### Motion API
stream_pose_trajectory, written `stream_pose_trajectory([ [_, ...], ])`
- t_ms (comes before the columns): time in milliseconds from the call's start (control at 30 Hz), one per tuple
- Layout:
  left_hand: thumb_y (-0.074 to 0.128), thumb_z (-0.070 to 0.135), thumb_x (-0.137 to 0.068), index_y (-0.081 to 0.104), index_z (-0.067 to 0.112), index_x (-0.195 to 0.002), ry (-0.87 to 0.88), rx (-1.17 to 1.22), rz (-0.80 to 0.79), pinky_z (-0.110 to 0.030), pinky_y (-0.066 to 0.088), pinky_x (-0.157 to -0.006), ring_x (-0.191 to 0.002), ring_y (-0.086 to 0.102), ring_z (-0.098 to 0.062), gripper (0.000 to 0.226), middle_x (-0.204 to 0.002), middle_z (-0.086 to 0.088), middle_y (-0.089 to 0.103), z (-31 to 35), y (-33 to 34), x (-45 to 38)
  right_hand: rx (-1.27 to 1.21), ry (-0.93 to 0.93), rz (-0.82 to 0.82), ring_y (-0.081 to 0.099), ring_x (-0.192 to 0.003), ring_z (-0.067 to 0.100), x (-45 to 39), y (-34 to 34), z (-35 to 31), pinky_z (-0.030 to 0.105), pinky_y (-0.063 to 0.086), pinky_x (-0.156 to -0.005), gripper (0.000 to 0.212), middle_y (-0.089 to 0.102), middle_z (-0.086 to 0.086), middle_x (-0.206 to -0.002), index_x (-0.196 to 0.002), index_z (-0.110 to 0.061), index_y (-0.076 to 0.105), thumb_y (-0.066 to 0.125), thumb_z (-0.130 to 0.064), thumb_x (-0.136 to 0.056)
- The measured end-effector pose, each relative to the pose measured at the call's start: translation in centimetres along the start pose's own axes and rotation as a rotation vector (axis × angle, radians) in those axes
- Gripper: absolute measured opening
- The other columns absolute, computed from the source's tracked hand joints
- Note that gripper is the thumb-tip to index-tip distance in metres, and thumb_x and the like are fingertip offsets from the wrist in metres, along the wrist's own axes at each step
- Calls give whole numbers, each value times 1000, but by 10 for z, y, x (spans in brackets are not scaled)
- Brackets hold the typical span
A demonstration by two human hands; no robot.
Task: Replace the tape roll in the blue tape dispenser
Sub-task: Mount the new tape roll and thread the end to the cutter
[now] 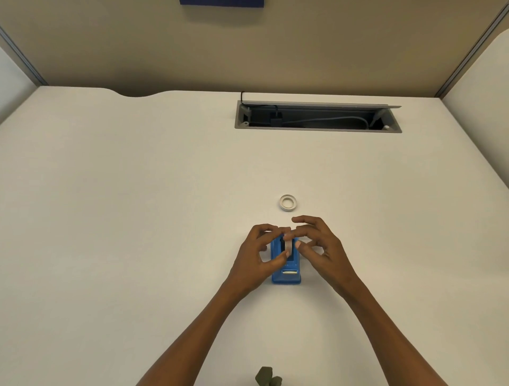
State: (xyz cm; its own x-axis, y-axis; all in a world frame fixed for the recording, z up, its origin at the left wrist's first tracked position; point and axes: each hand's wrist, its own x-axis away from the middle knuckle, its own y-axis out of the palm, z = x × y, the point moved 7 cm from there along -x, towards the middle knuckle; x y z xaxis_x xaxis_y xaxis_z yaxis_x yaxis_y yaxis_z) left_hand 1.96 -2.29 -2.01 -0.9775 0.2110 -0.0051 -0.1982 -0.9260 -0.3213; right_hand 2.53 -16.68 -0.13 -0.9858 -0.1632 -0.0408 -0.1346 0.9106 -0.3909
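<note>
While both our hands (257, 252) (316, 245) pinch the roll (288, 245) in the blue dispenser (286, 271), we should seat it squarely; a spare ring (288, 202) lies at twelve o'clock.

White desk (137, 220), mostly bare, back edge has a curved notch at left. Cable tray (318, 117) sunk into the desk at back right, grey frame, lid (319, 104) propped open along its far side. Inside: black plug (276, 119) with black cord (242, 97) rising over the left rim, and a grey cable (338, 119) running right. Beige partition (248, 49) behind the desk, grey metal posts at both corners. Blue panel (221, 2) at top edge, cut off. Dark green object (267, 377) at bottom edge, unclear what.
</note>
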Motion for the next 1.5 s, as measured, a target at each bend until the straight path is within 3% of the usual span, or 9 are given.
stream_pose_trajectory([
  [167,68,22,-79,42,58,-114,8,-31,-13,-5,41,-84,-110,44,13,56,-118,26,42,-4,1,0,6,0,12,53,-115,5,1,1,3,23,50,-79,34,55,-3,-125,-104,-25,68,58,0,-85],
  [333,68,21,-81,44,42,-121,-8,-24,6,-22,46,-91,-113,48,-1,52,-121,12,46,-6,2,1,-26,27,-12,53,-114,4,4,3,4,28,50,-79,37,54,-6,-124,-107,-33,65,60,-8,-81],
  [500,64,34,-80,40,41,-131,-20,24,21,-9,44,-87,-115,50,-3,57,-126,12,50,-2,-1,2,2,60,-48,52,-114,7,3,7,8,9,44,-74,40,53,-6,-124,-116,-23,63,61,-24,-76],
  [633,65,34,-79,46,48,-115,-9,54,46,-12,45,-84,-111,50,3,42,-121,13,54,0,-1,2,4,58,-62,52,-112,6,1,8,11,7,43,-73,39,53,-10,-122,-114,-32,58,69,-13,-81],
  [800,64,38,-79,54,58,-101,17,21,65,-17,48,-83,-107,52,2,31,-114,15,54,0,-2,1,-26,66,-79,52,-112,4,0,9,13,6,43,-73,36,54,-10,-122,-115,-32,60,67,-18,-82],
  [900,66,39,-77,52,60,-101,15,23,83,-9,46,-82,-106,52,4,35,-112,21,52,0,-4,3,-26,84,-90,53,-112,5,-1,9,14,8,43,-72,36,55,-8,-123,-117,-31,61,65,-15,-84],
  [1067,67,36,-78,47,54,-110,40,-34,42,-10,46,-84,-108,49,4,42,-113,24,47,2,-1,3,-65,102,-66,55,-106,0,0,6,15,15,46,-76,43,56,-12,-124,-124,-28,57,65,-14,-85],
  [1267,70,30,-79,51,41,-116,5,-34,28,-7,44,-82,-110,50,-3,42,-118,11,49,0,0,2,-111,74,33,59,-107,9,1,0,15,21,50,-76,26,61,-3,-119,-103,-16,65,71,-10,-79],
  [1500,68,29,-79,52,33,-118,-13,-25,18,-13,44,-83,-111,50,-8,42,-120,7,48,1,0,1,-51,30,13,57,-109,11,0,1,13,20,51,-75,23,57,-4,-121,-96,-24,70,69,-8,-80],
])
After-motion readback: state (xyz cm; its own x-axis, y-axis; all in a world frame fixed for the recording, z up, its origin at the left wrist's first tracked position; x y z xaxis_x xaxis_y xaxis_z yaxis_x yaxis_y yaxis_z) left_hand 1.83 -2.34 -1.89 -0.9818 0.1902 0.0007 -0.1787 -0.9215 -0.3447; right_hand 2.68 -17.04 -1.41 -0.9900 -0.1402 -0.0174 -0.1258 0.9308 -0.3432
